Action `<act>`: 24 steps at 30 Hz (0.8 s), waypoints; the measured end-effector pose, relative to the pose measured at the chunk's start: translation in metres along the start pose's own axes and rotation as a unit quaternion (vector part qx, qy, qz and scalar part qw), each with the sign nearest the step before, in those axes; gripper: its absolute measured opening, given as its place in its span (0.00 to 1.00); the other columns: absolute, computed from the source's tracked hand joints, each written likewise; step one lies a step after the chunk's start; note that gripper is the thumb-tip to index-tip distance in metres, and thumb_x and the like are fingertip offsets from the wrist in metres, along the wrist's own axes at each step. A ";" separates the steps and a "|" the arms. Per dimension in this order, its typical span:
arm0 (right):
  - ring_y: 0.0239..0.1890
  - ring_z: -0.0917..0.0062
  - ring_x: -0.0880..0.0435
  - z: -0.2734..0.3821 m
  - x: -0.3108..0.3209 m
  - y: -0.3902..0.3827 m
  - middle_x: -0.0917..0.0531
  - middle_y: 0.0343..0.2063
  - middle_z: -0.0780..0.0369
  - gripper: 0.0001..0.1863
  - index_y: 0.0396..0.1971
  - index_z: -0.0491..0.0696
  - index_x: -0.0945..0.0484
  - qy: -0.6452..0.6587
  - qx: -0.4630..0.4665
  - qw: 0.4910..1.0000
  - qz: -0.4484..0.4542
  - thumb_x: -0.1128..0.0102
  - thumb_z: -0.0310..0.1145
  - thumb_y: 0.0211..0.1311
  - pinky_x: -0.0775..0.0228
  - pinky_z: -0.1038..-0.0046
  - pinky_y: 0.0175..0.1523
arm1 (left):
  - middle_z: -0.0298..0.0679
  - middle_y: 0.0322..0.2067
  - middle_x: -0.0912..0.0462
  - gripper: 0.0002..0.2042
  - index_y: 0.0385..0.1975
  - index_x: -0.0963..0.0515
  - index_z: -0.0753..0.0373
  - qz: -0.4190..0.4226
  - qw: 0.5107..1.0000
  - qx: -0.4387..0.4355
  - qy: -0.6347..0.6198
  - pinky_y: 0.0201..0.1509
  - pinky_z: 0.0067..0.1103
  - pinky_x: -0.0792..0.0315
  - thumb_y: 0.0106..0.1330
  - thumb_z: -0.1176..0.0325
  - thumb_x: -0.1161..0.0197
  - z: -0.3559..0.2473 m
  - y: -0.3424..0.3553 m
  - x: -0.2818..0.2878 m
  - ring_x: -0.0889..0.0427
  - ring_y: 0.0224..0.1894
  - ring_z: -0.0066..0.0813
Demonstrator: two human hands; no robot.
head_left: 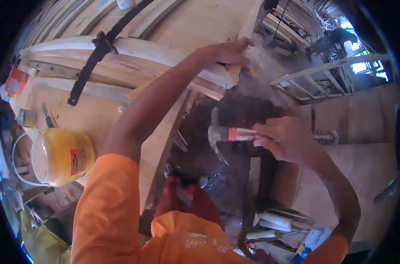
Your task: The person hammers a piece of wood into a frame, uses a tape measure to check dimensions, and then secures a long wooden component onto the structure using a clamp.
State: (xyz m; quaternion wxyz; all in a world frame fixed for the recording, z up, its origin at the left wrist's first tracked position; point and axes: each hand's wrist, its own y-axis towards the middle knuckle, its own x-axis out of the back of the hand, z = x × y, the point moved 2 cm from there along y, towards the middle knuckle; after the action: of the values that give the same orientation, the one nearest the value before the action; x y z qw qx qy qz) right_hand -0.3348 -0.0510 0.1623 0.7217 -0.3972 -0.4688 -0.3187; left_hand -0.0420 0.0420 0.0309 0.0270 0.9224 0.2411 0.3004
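My right hand (286, 137) is wrapped around the handle of a claw hammer (242, 133), which has a metal head and a red and white grip section. The hammer hangs level over the dark floor, its head pointing left and touching nothing. Farther off, my left hand (228, 53) grips the near right corner of a large wooden frame (178, 52), fingers over the upright edge piece. Whether a small item sits between those fingers is hidden. A dark metal bar clamp (92, 66) lies across the frame's near rail.
A yellow bucket (79, 156) with a handle, a small tin (27, 118) and a red box (16, 83) are on the workbench (107, 116) at left. Plywood panels (336, 176) stand at right. Rolls and scraps (275, 222) lie low right. A slatted wooden frame (327, 72) stands beyond.
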 end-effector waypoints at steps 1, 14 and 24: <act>0.30 0.56 0.16 0.004 -0.001 -0.002 0.19 0.27 0.55 0.15 0.46 0.49 0.18 -0.005 -0.012 0.999 -0.034 0.35 0.44 0.70 0.25 0.55 0.36 | 0.52 0.68 0.32 0.39 0.76 0.42 0.59 -0.017 1.000 0.000 0.017 0.70 0.38 0.32 0.67 0.53 0.34 -0.001 -0.001 0.001 0.28 0.66 0.48; 0.39 0.55 0.12 0.006 -0.037 0.008 0.12 0.39 0.47 0.20 0.56 0.37 0.19 0.221 -0.209 0.948 -0.094 0.36 0.36 0.72 0.22 0.64 0.45 | 0.60 0.61 0.28 0.41 0.75 0.42 0.55 0.017 0.998 -0.003 0.062 0.71 0.40 0.33 0.64 0.54 0.32 0.001 0.006 0.002 0.29 0.66 0.57; 0.30 0.54 0.13 0.017 -0.046 -0.017 0.15 0.31 0.52 0.20 0.55 0.44 0.17 0.106 -0.119 0.962 -0.222 0.33 0.41 0.70 0.21 0.57 0.37 | 0.58 0.64 0.35 0.41 0.75 0.43 0.49 0.006 0.999 0.024 0.029 0.74 0.45 0.38 0.63 0.54 0.32 0.004 0.008 0.002 0.36 0.70 0.60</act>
State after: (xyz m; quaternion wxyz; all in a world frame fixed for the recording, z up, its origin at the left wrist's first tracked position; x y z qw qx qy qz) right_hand -0.3724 -0.0405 0.1279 0.6258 -0.3298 -0.4245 -0.5651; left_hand -0.0344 0.0362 0.0306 -0.0042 0.9153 0.2434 0.3209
